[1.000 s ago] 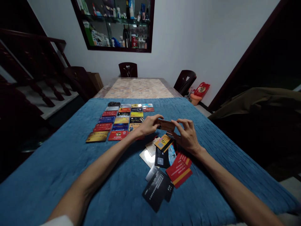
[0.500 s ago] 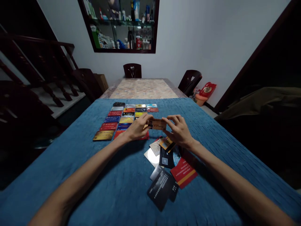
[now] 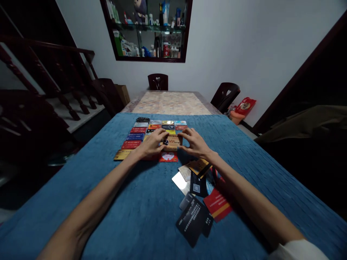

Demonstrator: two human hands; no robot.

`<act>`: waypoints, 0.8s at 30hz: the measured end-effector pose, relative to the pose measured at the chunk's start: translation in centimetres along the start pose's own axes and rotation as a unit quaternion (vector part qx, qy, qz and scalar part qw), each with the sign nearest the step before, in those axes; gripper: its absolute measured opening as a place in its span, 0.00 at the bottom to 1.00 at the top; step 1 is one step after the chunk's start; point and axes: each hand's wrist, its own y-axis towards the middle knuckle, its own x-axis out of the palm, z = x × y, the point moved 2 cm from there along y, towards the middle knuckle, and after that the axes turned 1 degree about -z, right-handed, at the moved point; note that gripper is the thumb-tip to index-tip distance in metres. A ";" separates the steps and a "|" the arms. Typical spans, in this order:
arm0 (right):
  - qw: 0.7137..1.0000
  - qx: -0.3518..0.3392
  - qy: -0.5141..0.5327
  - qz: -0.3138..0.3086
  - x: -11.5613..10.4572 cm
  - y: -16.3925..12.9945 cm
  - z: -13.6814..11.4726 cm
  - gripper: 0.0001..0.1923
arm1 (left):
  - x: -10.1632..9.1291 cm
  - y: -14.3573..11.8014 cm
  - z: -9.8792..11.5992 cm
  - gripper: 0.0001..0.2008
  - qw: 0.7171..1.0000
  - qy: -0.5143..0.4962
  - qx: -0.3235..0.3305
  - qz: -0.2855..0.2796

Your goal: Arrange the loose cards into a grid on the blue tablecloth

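Between both hands is a gold VIP card (image 3: 172, 141), its printed face turned toward me. My left hand (image 3: 153, 144) pinches its left end, and my right hand (image 3: 195, 144) pinches the right end. The card is over the rows of laid-out cards, partly covering them; whether it touches them I cannot tell. A red card with a white heart (image 3: 168, 156) lies just below it. Left of my left hand, a column holds a gold card (image 3: 122, 155), a red card (image 3: 131, 144) and a blue card (image 3: 135, 137). My left hand hides some cards in the middle.
A loose pile lies nearer me on the blue cloth (image 3: 135, 216), with a black card (image 3: 192, 222), a red card with an orange stripe (image 3: 218, 204) and a black card with a square code (image 3: 197, 183). Chairs (image 3: 158, 82) stand around the table.
Both hands have carried the VIP card left, from above the loose pile to over the card rows. The view has shifted slightly.
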 end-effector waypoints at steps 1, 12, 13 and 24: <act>1.000 -0.001 0.006 -0.005 0.3 0.1 0.0 0.26 | 0.0 -0.1 -0.3 0.25 1.000 -0.004 -0.003 -0.009; 0.997 0.029 0.058 -0.039 3.2 0.2 0.1 0.25 | 0.5 -0.7 -1.6 0.20 0.996 -0.008 -0.029 -0.081; 0.997 0.034 0.059 -0.044 3.4 0.2 0.1 0.25 | 0.6 -0.7 -1.6 0.18 0.996 -0.006 -0.030 -0.085; 0.992 0.066 0.071 -0.076 4.2 0.2 -0.1 0.12 | 1.1 -0.9 -1.8 0.11 0.991 0.003 -0.051 -0.124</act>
